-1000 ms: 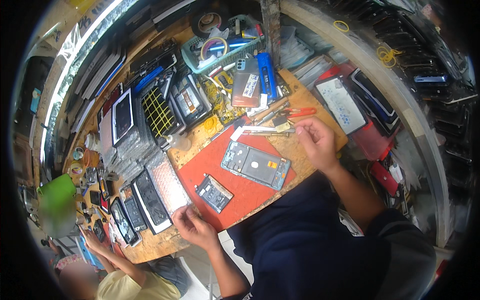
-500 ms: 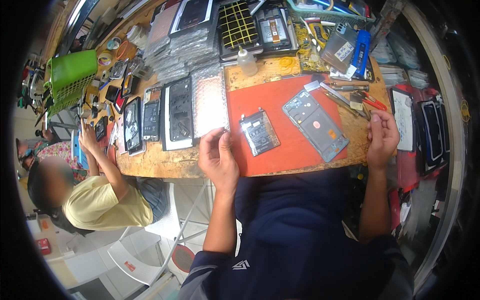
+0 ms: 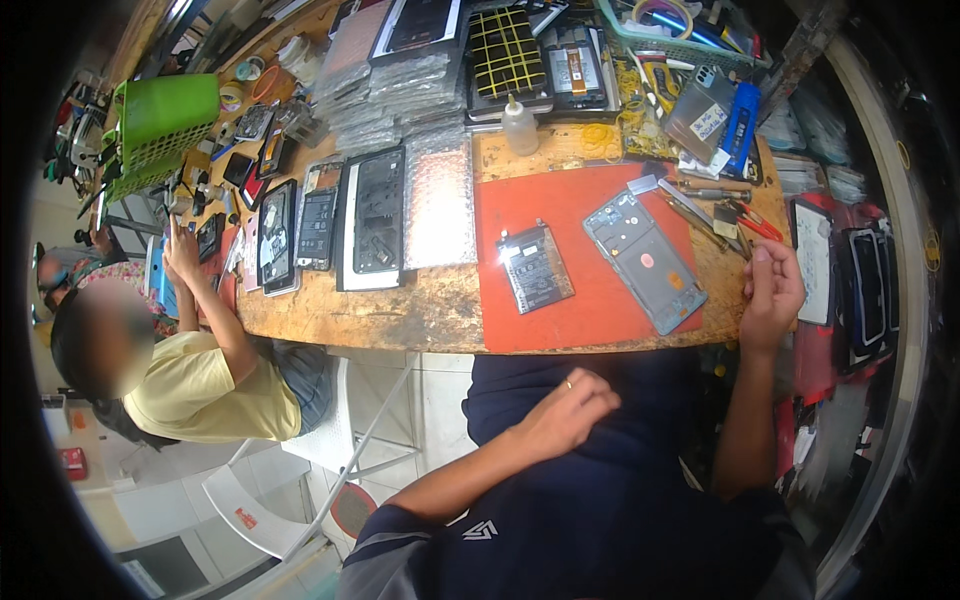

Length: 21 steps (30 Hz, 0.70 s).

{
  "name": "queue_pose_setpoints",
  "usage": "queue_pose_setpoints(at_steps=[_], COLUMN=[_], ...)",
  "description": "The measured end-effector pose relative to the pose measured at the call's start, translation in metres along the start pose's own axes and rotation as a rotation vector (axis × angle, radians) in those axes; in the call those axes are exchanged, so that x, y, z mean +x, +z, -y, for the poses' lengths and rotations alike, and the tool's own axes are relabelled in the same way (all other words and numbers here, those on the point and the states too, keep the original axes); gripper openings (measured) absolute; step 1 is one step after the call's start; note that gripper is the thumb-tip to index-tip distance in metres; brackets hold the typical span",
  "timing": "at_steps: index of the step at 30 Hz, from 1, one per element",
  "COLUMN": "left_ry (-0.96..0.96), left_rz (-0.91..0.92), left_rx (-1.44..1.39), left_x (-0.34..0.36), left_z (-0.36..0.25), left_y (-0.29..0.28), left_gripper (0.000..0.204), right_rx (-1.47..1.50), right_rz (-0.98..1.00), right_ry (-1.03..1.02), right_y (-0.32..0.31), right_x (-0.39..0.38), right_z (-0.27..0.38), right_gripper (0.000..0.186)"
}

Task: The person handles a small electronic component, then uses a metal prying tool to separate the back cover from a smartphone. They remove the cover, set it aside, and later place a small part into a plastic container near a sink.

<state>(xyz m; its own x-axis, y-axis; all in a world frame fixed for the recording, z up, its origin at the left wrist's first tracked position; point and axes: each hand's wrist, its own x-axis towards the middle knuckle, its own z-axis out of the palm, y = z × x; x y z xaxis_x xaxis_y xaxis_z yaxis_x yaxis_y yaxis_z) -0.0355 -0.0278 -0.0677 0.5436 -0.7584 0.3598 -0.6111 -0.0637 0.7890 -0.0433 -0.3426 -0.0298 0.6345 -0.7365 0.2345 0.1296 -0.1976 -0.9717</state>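
My left hand (image 3: 570,415) is down over my dark-clothed lap, below the bench edge, empty, with fingers loosely bent and apart. My right hand (image 3: 772,292) is at the bench's right edge beside tweezers and hand tools (image 3: 708,212); its fingers are curled, what they hold unclear. A red mat (image 3: 520,330) carries a loose phone battery (image 3: 532,272) and, to its right, a grey opened phone body (image 3: 645,265). A bubble-wrap sheet (image 3: 440,210) lies left of the mat, beside a phone back in a white sleeve (image 3: 375,220).
At my left a co-worker in a yellow shirt (image 3: 195,385) sits on a white chair, hands raised at the bench (image 3: 300,325). Green baskets (image 3: 160,110), stacked wrapped packets (image 3: 365,100), a squeeze bottle (image 3: 520,130) and a teal tray (image 3: 685,25) crowd the back. Sleeved parts (image 3: 810,260) fill the right.
My left hand has left the bubble wrap at the bench edge and dropped to my lap. My right hand stays by the tools. The camera view has turned leftward and downward from a second ago.
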Motion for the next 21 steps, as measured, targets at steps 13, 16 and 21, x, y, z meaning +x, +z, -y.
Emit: queue_pose_setpoints(at_steps=[13, 16, 21], left_ry=[-1.338, -1.336, -1.278], left_rz=[-0.134, -0.123, -0.166], left_rx=[0.786, 0.797, 0.798], left_x=[-0.091, -0.076, -0.049], left_z=[0.281, 0.294, 0.301], left_y=[-0.202, -0.221, -0.247], left_gripper=[0.036, 0.036, 0.036], right_rx=[0.022, 0.029, 0.081], right_rz=[0.048, 0.01, -0.013], right_ry=[-0.029, -0.08, -0.071], right_y=[0.001, 0.003, 0.01], right_x=[0.001, -0.001, -0.003], right_z=[-0.005, -0.005, -0.004], right_gripper=[0.01, 0.009, 0.005])
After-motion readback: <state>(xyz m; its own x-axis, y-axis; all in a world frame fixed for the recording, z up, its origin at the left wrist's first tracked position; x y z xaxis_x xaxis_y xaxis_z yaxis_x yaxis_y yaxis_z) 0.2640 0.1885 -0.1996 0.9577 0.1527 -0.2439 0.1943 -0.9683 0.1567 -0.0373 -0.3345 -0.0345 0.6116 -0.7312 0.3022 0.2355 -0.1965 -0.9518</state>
